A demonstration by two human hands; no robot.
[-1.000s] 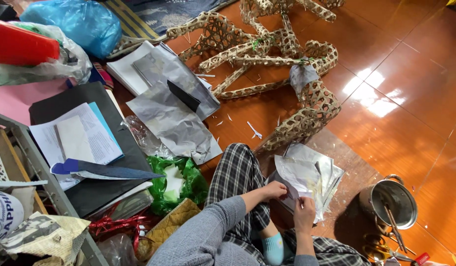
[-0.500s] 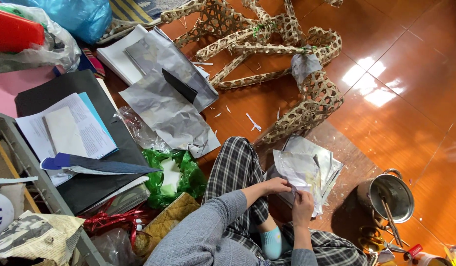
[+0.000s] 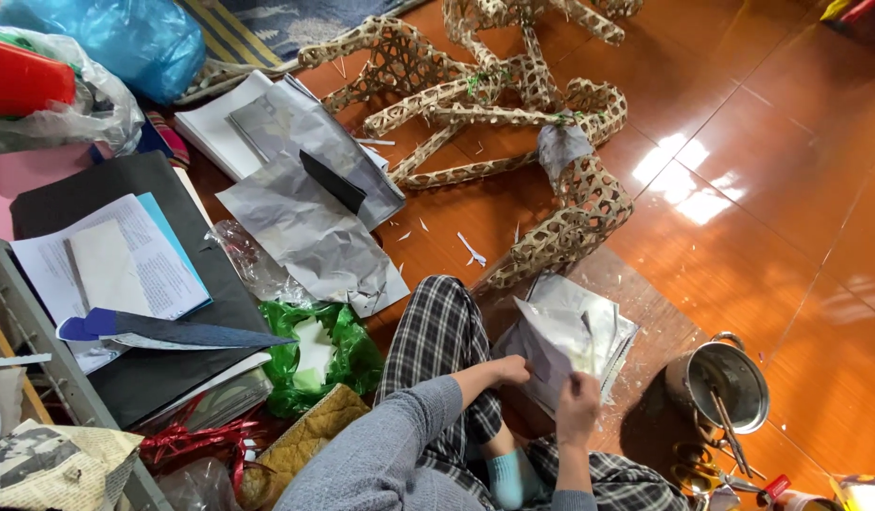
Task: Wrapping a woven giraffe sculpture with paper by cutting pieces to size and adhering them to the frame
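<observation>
Far left: red container [image 3: 21, 80] inside a clear plastic bag [image 3: 87, 118]; blue plastic bag [image 3: 106, 38] behind it.
Left floor: black board [image 3: 97, 189] carrying printed sheets [image 3: 116, 265]; dark blue paper strip [image 3: 163, 328] lying across its lower edge.
Lower left: red ribbon [image 3: 187, 443], newspaper [image 3: 50, 468], green cellophane [image 3: 348, 355] with a white cutout on it.
Centre floor: crumpled grey paper [image 3: 310, 237] with a small black card [image 3: 333, 182] on top.
Top centre: woven bamboo frame [image 3: 513, 104], one limb partly covered with grey paper, resting on the orange tiled floor [image 3: 759, 142].
Left hand [image 3: 507, 370]: fingers closed on the near edge of the grey paper stack [image 3: 575, 331].
Right hand [image 3: 577, 407]: fingers pinched on a sheet of the same stack, just beside the left hand.
Stack position: on the floor in front of the plaid-trousered knee, touching the foot of the bamboo frame.
Right: metal pot [image 3: 726, 383] holding sticks; scissors [image 3: 707, 468] just below it.
</observation>
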